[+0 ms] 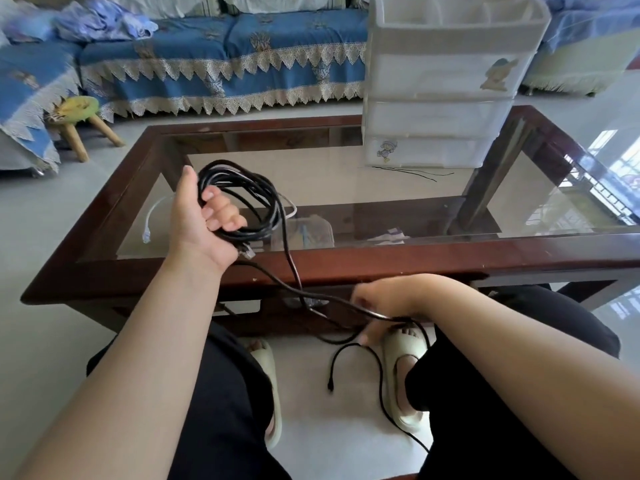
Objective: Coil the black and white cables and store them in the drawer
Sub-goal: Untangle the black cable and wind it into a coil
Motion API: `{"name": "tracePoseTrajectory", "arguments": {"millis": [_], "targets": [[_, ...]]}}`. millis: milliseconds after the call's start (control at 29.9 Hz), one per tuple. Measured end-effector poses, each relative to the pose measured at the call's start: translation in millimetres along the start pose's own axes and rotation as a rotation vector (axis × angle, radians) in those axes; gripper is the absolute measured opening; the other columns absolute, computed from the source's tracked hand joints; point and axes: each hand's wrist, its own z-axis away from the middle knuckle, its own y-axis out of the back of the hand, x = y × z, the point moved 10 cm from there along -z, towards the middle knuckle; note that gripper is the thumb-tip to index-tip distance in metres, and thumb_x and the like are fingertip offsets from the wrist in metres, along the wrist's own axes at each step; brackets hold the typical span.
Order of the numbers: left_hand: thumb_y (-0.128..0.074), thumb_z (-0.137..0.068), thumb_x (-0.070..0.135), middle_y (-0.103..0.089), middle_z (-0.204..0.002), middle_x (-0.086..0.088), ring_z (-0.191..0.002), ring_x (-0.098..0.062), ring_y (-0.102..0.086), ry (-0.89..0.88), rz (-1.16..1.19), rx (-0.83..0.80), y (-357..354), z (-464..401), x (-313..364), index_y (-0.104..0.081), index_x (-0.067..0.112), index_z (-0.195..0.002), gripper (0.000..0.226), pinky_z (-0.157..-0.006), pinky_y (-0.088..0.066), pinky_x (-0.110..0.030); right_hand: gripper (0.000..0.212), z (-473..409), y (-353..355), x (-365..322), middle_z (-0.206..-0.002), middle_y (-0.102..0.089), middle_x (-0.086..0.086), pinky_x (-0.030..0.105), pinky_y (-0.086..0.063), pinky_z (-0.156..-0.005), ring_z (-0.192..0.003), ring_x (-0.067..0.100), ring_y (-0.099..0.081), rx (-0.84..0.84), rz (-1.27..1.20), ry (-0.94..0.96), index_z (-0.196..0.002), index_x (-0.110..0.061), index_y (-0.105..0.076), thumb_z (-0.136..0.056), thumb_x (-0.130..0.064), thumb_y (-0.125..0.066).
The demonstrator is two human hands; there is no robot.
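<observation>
**A:** What stands beyond the hands, and does it hold anything?

**B:** A translucent white drawer unit (440, 109) sits on the far right of the glass-topped worktop (433, 251), well past the right hand. Its drawers are all pushed in; the contents cannot be made out through the frosted fronts. A clear plastic box (308, 230) shows through the glass, just right of the left hand.

**A:** And the cables?

**B:** The black cable (249, 199) is gathered in several loops in the left hand (204, 223), which is raised over the near left part of the worktop, palm up, fingers curled round the bundle. A plug end hangs just below that hand. The white cable (152, 216) lies on the glass just left of and behind it.

**A:** The right hand?

**B:** The right hand (381, 306) is low, in front of the worktop's near edge, above a sandalled foot. Its fingers are closed round the loose run of black cable, which trails down to the floor between the person's feet.
</observation>
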Motion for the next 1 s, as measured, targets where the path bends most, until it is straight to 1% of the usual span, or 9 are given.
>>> {"name": "tracePoseTrajectory", "arguments": {"millis": [167,301,368,435,535,669,770,870,1004], "targets": [[-0.042,-0.094,0.06,-0.024,-0.041,0.01,-0.033,-0.006,-0.018,0.108,-0.312,-0.134,-24.7,14.8,-38.2,-0.035,0.021,-0.057,0.054,-0.036,-0.019,-0.02,0.045,17.2,70.4,-24.0,-0.109,-0.065,-0.008,0.032,-0.048,-0.097,-0.102,0.006,-0.062,0.623,-0.775,0.312,-0.122,-0.024,-0.048,-0.084,-0.035,-0.069],[-0.037,-0.094,0.063,-0.023,-0.041,0.006,-0.035,-0.009,-0.018,0.042,-0.421,-0.175,-35.1,20.8,-44.9,-0.035,0.019,-0.057,0.057,-0.038,-0.02,-0.023,0.049,1.8,58.9,-42.6,-0.116,-0.068,0.003,0.039,-0.043,-0.105,-0.11,0.014,-0.063,0.428,-1.078,0.361,-0.128,-0.017,-0.05,-0.09,-0.045,-0.058],[-0.035,-0.094,0.064,-0.023,-0.041,0.006,-0.036,-0.01,-0.017,-0.004,-0.437,-0.163,-36.1,20.2,-40.1,-0.034,0.019,-0.057,0.058,-0.038,-0.021,-0.023,0.053,-2.5,52.1,-55.8,-0.101,-0.07,0.016,0.041,-0.047,-0.099,-0.094,0.025,-0.066,0.294,-1.275,0.399,-0.121,-0.01,-0.056,-0.095,-0.054,-0.04],[-0.033,-0.093,0.065,-0.024,-0.041,0.005,-0.036,-0.01,-0.018,-0.046,-0.474,-0.126,-33.3,18.2,-32.4,-0.034,0.019,-0.056,0.059,-0.037,-0.023,-0.023,0.066,-3.7,52.3,-53.8,-0.069,-0.061,0.011,0.035,-0.053,-0.078,-0.065,0.024,-0.058,0.27,-1.459,0.329,-0.106,-0.01,-0.061,-0.09,-0.065,-0.028],[-0.033,-0.092,0.067,-0.024,-0.04,0.006,-0.035,-0.01,-0.019,-0.075,-0.505,-0.078,-26.3,13.8,-21.7,-0.034,0.019,-0.055,0.06,-0.037,-0.024,-0.023,0.07,2.1,61.5,-54.5,-0.058,-0.035,-0.002,0.021,-0.036,-0.05,-0.052,0.012,-0.035,0.225,-1.481,0.386,-0.085,-0.012,-0.063,-0.075,-0.076,-0.035],[-0.029,-0.09,0.07,-0.023,-0.039,0.006,-0.032,-0.008,-0.018,0.035,-0.495,-0.184,-29.1,13.2,-31.3,-0.033,0.019,-0.057,0.061,-0.035,-0.022,-0.022,0.041,8.0,67.1,-49.0,-0.069,-0.056,0.0,0.025,-0.044,-0.063,-0.063,0.013,-0.049,0.283,-1.321,0.427,-0.073,-0.015,-0.053,-0.099,-0.044,-0.039],[-0.027,-0.089,0.071,-0.022,-0.039,0.007,-0.031,-0.006,-0.017,0.145,-0.471,-0.306,-37.4,20.8,-45.9,-0.034,0.019,-0.057,0.062,-0.034,-0.021,-0.02,0.041,1.9,70.9,-25.2,-0.055,-0.04,0.0,0.03,-0.05,-0.058,-0.05,0.015,-0.044,0.419,-1.575,0.296,-0.072,-0.015,-0.043,-0.101,-0.042,-0.034],[-0.028,-0.089,0.071,-0.022,-0.039,0.008,-0.031,-0.006,-0.017,0.207,-0.453,-0.372,-42.7,29.0,-56.2,-0.034,0.018,-0.058,0.061,-0.034,-0.021,-0.019,0.043,0.8,69.8,-4.4,-0.049,-0.029,-0.006,0.02,-0.031,-0.039,-0.04,0.008,-0.025,0.504,-1.547,0.143,-0.07,-0.016,-0.043,-0.1,-0.047,-0.036],[-0.029,-0.088,0.071,-0.023,-0.039,0.008,-0.03,-0.005,-0.017,0.258,-0.414,-0.354,-42.8,32.4,-64.5,-0.034,0.018,-0.058,0.061,-0.034,-0.019,-0.019,0.048,1.9,61.2,7.6,-0.05,-0.032,-0.004,0.019,-0.022,-0.037,-0.037,0.008,-0.025,0.526,-1.33,-0.015,-0.066,-0.016,-0.043,-0.098,-0.051,-0.036]]}}
